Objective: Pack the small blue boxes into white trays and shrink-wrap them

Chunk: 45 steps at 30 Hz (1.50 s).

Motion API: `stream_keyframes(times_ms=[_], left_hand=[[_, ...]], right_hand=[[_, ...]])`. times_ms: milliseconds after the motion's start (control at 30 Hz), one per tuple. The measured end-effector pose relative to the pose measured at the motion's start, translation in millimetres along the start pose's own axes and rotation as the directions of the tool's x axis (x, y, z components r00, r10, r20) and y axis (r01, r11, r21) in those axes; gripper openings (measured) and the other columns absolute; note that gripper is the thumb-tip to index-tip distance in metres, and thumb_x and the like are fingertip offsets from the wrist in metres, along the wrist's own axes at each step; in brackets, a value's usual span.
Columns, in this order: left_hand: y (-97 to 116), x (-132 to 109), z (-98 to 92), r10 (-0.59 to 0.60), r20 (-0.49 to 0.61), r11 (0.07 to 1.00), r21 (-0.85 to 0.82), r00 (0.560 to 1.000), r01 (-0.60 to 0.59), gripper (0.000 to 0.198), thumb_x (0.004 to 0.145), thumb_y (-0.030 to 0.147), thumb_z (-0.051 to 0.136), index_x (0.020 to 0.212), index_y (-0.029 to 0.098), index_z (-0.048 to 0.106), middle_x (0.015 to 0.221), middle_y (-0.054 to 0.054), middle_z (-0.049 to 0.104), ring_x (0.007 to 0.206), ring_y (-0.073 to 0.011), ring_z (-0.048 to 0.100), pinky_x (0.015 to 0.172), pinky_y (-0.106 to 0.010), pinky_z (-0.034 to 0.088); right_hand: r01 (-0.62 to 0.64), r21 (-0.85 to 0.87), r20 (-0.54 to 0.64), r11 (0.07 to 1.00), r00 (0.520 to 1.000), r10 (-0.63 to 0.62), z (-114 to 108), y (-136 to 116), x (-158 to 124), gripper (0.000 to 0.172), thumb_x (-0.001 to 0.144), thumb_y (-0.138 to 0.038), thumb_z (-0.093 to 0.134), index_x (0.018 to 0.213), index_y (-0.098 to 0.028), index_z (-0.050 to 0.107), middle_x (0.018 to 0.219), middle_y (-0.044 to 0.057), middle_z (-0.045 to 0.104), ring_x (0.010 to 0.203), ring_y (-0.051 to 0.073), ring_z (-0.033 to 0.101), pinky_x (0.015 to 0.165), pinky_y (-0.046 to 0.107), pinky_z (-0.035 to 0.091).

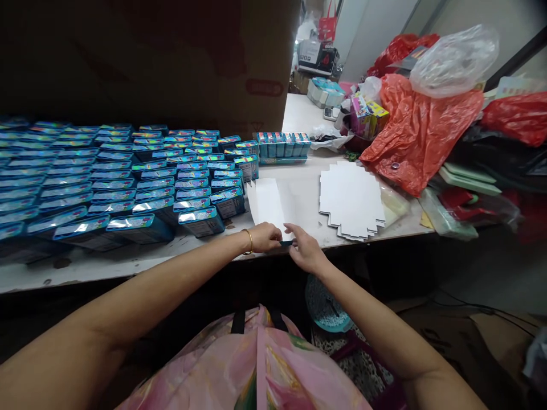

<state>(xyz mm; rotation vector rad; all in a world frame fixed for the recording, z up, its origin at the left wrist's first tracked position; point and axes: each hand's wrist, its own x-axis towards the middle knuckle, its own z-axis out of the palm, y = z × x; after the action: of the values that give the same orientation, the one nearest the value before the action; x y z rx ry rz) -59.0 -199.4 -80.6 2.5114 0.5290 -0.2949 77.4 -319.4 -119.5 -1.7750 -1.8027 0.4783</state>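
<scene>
My left hand [265, 236] and my right hand [304, 249] meet at the near edge of the white table [128, 262]. Both pinch the front edge of a flat white card sheet [268, 203] that lies on the table just beyond them. My left wrist wears a gold bangle [249, 241]. Left of the sheet stand rows of blue boxes [128, 176] with shiny printed tops. To the right of the sheet lies a stack of flat white die-cut cards [352, 199].
A big brown carton [171, 57] rises behind the blue boxes. A strip of blue packs [284, 145] lies at the back. Red and clear plastic bags [419, 125] pile up on the right. A pink bag [256, 370] sits below my arms.
</scene>
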Motion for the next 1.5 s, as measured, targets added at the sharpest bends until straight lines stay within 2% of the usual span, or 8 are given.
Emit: stream_keyframes(times_ms=[333,667,900,1100,1200,1267,1367,1500], left_hand=[[-11,17,-5.3,-0.202,0.026,0.979,0.039,0.979,0.201,0.027,0.077,0.026,0.048,0.097,0.02,0.065,0.083,-0.002,0.066,0.072,-0.0128,0.057,0.06,-0.019,0.038],[-12,18,-3.8,-0.258,-0.041,0.965,0.045,0.965,0.26,0.029,0.078,0.035,0.047,0.091,0.016,0.065,0.085,-0.006,0.066,0.078,-0.0158,0.058,0.063,-0.021,0.039],[-8,6,-12.7,-0.082,0.193,0.994,0.092,0.978,0.065,0.053,0.052,0.045,0.07,0.095,0.015,0.06,0.087,-0.004,0.065,0.075,-0.0167,0.058,0.062,-0.021,0.041],[-13,-3,-3.2,-0.036,0.113,0.987,0.162,0.993,0.017,0.046,0.059,0.024,0.063,0.104,0.018,0.053,0.088,-0.004,0.064,0.078,-0.0183,0.058,0.065,-0.025,0.043],[-18,-17,8.4,0.034,-0.073,0.979,0.201,0.997,-0.019,0.048,0.066,0.015,0.054,0.113,0.017,0.048,0.096,-0.008,0.062,0.089,-0.0218,0.057,0.074,-0.031,0.045],[-24,-32,17.7,0.112,-0.31,0.98,0.193,0.944,-0.052,0.059,0.067,0.013,0.054,0.124,0.016,0.039,0.115,-0.012,0.053,0.106,-0.0241,0.048,0.086,-0.036,0.041],[-32,-57,34.6,0.155,-0.62,0.987,0.131,0.769,-0.094,0.068,0.069,0.015,0.055,0.131,0.018,0.029,0.131,-0.013,0.037,0.122,-0.0259,0.032,0.1,-0.045,0.03],[-40,-80,66.8,-0.107,-0.821,0.979,-0.186,0.561,-0.085,0.06,0.072,0.015,0.051,0.129,0.021,0.034,0.135,-0.012,0.03,0.125,-0.0254,0.029,0.099,-0.046,0.032]], right_hand=[[0.033,0.367,-0.107,0.93,0.994,0.007,14,4,-14,0.056,0.076,-0.007,0.038,0.127,-0.028,0.033,0.124,0.006,0.041,0.089,0.011,0.055,0.081,0.029,0.048],[-0.062,0.025,-0.161,0.998,0.985,0.065,26,-15,-3,0.042,0.079,-0.013,0.042,0.119,-0.024,0.044,0.115,0.007,0.047,0.087,0.016,0.055,0.075,0.029,0.047],[-0.057,-0.13,-0.092,0.99,0.995,0.045,19,-13,-2,0.031,0.08,-0.017,0.043,0.11,-0.021,0.049,0.105,0.005,0.053,0.082,0.015,0.055,0.071,0.026,0.042],[-0.092,-0.354,-0.055,0.931,0.996,0.077,18,-8,5,0.012,0.085,-0.021,0.041,0.087,-0.019,0.053,0.079,0.003,0.06,0.072,0.015,0.055,0.063,0.024,0.034],[-0.097,-0.41,-0.05,0.907,0.995,0.084,16,-12,10,0.009,0.085,-0.021,0.042,0.085,-0.019,0.051,0.075,0.002,0.06,0.069,0.015,0.055,0.058,0.025,0.029],[-0.076,-0.432,-0.052,0.899,0.997,0.059,16,-16,13,0.009,0.085,-0.02,0.042,0.084,-0.019,0.05,0.076,0.002,0.061,0.069,0.014,0.055,0.058,0.025,0.028],[-0.046,-0.455,-0.035,0.889,0.999,0.034,16,-16,15,0.01,0.086,-0.019,0.041,0.081,-0.019,0.05,0.075,0.001,0.061,0.068,0.014,0.055,0.057,0.025,0.027],[-0.037,-0.467,0.013,0.883,0.999,0.049,18,-10,14,0.011,0.086,-0.018,0.04,0.08,-0.019,0.05,0.074,0.002,0.06,0.067,0.014,0.055,0.057,0.025,0.027]])
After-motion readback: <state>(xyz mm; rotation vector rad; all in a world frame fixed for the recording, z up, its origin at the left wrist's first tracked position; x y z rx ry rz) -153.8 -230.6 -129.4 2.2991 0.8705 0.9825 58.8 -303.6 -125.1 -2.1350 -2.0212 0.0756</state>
